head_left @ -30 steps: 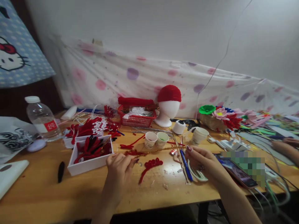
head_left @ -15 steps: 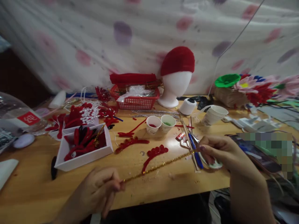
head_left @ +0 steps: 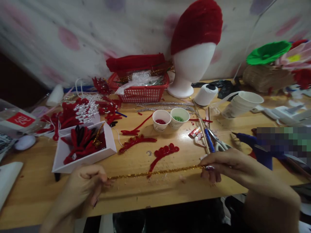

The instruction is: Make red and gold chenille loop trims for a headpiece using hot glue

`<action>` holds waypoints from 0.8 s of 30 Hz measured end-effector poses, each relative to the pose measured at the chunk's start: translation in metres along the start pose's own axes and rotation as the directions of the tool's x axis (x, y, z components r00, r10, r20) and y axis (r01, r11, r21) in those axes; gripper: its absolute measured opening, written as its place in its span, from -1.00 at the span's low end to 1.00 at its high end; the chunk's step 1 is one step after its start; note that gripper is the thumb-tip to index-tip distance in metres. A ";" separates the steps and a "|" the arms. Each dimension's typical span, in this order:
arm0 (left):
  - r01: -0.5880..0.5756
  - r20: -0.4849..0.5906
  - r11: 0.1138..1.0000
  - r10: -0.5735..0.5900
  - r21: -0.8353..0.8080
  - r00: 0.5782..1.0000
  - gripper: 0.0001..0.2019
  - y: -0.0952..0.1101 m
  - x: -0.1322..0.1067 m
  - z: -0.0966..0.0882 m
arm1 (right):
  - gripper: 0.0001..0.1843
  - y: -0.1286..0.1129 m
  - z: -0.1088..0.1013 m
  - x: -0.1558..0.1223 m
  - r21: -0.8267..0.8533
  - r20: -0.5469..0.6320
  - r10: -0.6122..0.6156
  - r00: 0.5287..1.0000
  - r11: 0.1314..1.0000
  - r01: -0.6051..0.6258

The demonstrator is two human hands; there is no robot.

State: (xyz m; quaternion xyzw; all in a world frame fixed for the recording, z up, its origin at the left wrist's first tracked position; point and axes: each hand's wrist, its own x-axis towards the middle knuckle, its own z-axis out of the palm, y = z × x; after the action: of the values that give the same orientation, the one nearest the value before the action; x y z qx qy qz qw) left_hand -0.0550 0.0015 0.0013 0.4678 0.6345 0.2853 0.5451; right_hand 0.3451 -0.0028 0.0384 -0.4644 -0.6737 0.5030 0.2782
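Observation:
A long gold tinsel pipe cleaner [head_left: 155,172] is stretched level between my two hands, just above the front of the wooden table [head_left: 136,194]. My left hand [head_left: 84,186] pinches its left end, fingers closed. Its right end is pinched in the fingertips of my right hand [head_left: 223,165]. Behind the middle of the stem lies a red looped chenille piece [head_left: 163,153]. A second red piece [head_left: 136,141] rests a little farther back.
A white box of red pieces [head_left: 84,147] stands at the left. Two small paper cups [head_left: 170,119], a red basket [head_left: 141,89] and a foam head with a red cap [head_left: 193,48] are behind. Scissors and sticks [head_left: 211,142], a blue glue gun [head_left: 255,145] and paper flowers [head_left: 269,55] are right.
My hands have drawn apart and toward the table's front edge, pulling the gold pipe cleaner out straight and level. The view has tipped down and moved closer to the table.

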 end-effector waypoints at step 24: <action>-0.528 -0.069 0.495 0.771 0.690 0.633 -0.90 -0.006 -0.002 0.113 | -0.84 0.011 0.054 0.030 -0.599 -0.305 -0.207 0.930 0.800 -0.018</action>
State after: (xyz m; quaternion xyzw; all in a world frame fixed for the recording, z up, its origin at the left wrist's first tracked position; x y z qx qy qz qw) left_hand 0.0521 -0.0196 -0.0304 0.7615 0.5500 0.3336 0.0796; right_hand 0.2910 0.0022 0.0072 -0.5761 -0.7576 0.1605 0.2615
